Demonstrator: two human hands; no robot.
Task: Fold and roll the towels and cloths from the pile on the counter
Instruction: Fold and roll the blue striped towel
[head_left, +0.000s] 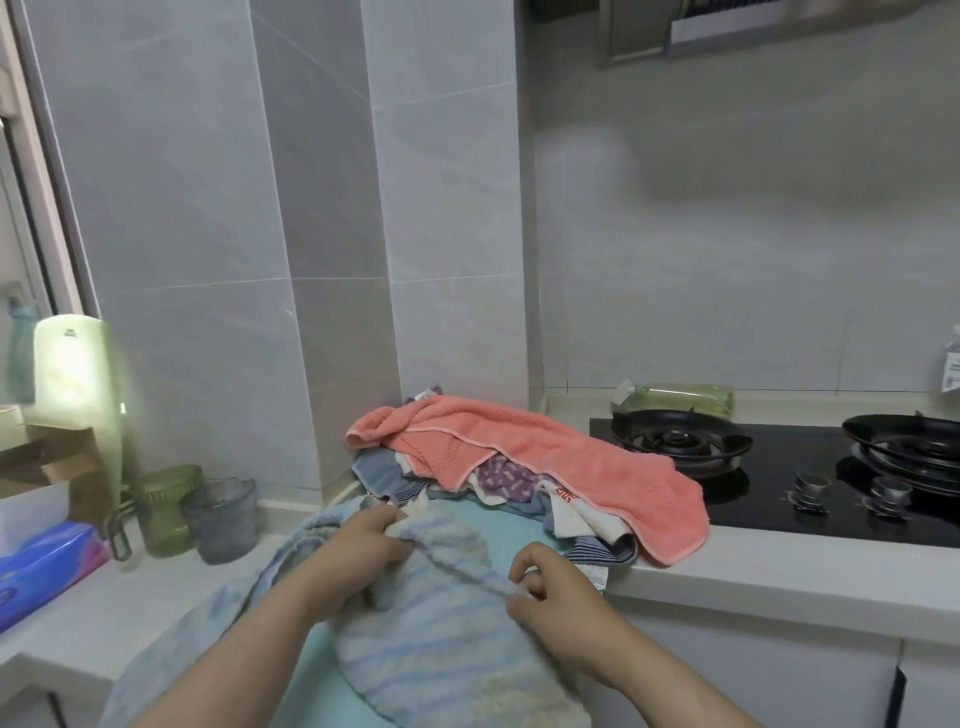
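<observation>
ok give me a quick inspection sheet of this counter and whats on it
surface: pale counter, dry as far as visible
job's things: striped blue towel in front; pile behind it, coral towel on top
clutter: green cup, grey cup, tissue pack, bottle lying down
grippers: left hand grips the striped towel's edge; right hand pinches it
cables: nothing seen
surroundings: gas hob, tiled wall

Both hands pinch a pale blue striped terry towel (441, 623), the left hand (363, 545) at its far edge and the right hand (556, 592) nearer, before a cloth pile (498, 483) topped by a coral towel (545, 447) on the white desk (779, 566).
</observation>
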